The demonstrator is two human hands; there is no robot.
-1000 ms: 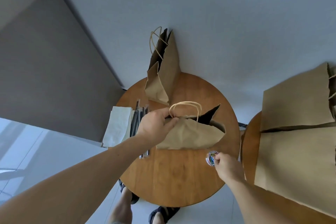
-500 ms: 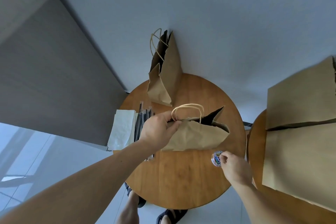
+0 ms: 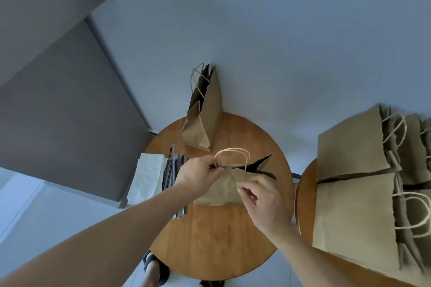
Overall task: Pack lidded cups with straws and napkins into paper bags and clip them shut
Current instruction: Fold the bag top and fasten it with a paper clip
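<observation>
A brown paper bag (image 3: 224,191) with twine handles stands in the middle of the round wooden table (image 3: 217,240), its mouth partly gaping at the right. My left hand (image 3: 196,175) pinches the bag's top edge at the left, beside the handles. My right hand (image 3: 263,198) hovers against the bag's front, thumb and forefinger pinched together; whether something small is between them is too small to tell. No cup shows; the bag's inside is dark.
A second paper bag (image 3: 207,119) stands at the table's far edge. White napkins (image 3: 147,177) and black wrapped straws (image 3: 172,170) lie at the left. A stack of flat paper bags (image 3: 354,212) covers a second round table (image 3: 305,193) on the right. A sandalled foot (image 3: 156,268) is below.
My right hand has left the small round tub of coloured clips at the table's right edge and risen to the bag's front. My left hand keeps its pinch on the bag top.
</observation>
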